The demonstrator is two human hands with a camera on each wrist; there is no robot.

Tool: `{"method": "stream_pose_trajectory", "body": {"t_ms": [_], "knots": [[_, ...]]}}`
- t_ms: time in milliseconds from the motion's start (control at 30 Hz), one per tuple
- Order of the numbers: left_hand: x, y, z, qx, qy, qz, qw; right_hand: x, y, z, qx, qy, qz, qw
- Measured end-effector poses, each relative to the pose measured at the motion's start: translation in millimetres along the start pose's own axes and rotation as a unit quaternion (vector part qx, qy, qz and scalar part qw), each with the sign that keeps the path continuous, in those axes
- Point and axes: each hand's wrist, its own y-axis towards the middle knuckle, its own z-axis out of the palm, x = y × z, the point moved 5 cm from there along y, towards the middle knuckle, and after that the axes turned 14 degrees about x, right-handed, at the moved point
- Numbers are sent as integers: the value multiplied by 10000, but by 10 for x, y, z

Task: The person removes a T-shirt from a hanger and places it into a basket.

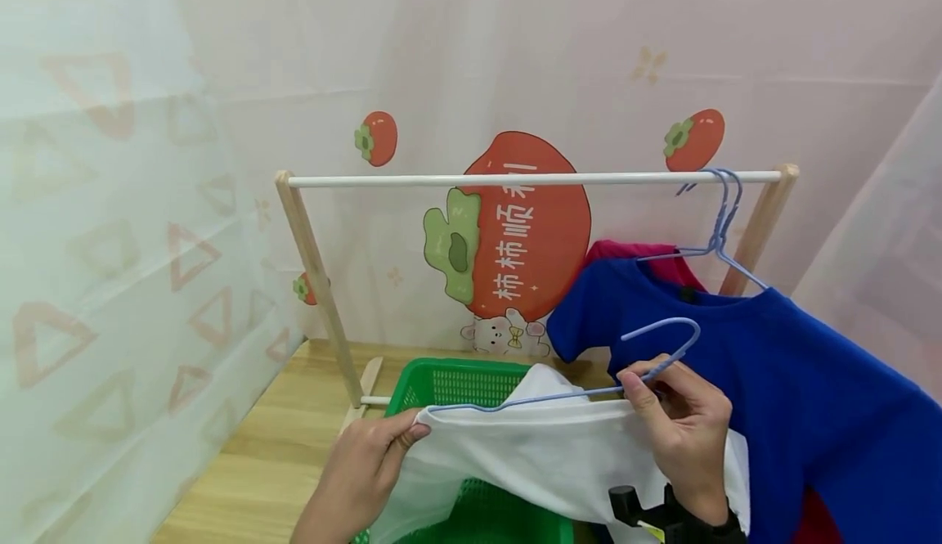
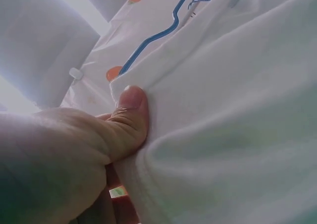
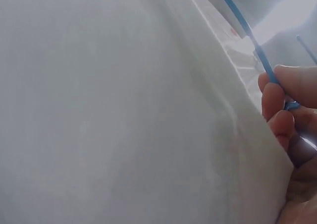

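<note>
Between the two hands stretches a white garment (image 1: 530,450), its straight top edge along a light blue clothes hanger (image 1: 548,398). My left hand (image 1: 364,466) pinches the garment's corner at the hanger's left end; in the left wrist view the thumb (image 2: 131,102) presses on the white cloth. At the hanger's neck, below the upward hook (image 1: 684,327), my right hand (image 1: 684,429) grips the wire. The right wrist view shows curled fingers (image 3: 273,100) around the blue wire beside the cloth. The hanger's right arm is hidden behind the hand and cloth.
A green basket (image 1: 456,372) stands below the garment on the wooden table (image 1: 243,454). Behind is a rack with a white rail (image 1: 441,180). At its right end hang a blue T-shirt (image 1: 736,356) and a magenta garment (image 1: 611,248) on blue hangers.
</note>
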Motion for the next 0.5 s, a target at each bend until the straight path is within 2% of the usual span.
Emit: {"method": "stream_pose_trajectory", "body": {"t_ms": [100, 300, 500], "knots": [[14, 12, 9, 21, -68, -165, 9998, 19, 15, 28, -103, -284, 125, 9995], [48, 10, 6, -29, -157, -432, 9989, 60, 31, 97, -262, 16, 9, 9997], [58, 7, 5, -72, -355, -448, 9983, 83, 43, 138, -518, 70, -7, 9986]]}}
